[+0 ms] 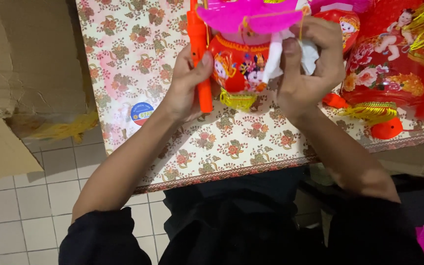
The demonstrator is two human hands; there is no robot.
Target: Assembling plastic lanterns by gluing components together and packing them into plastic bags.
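Torn brown cardboard box (23, 59) lying far left on white tiled floor (20, 211). Left hand (185, 88) clenching around bright orange plastic stick handle (199, 54), thumb pressing on it. Small red round plastic lantern with cartoon print and yellow tassel (236, 68) hanging between both hands, above floral-patterned counter (222, 147), pink petal-shaped top (251, 14) sitting over it. Right hand (310, 64) pinching crumpled white paper (290, 54) against lantern's side. Larger red lanterns (388, 68) lying at right on counter.
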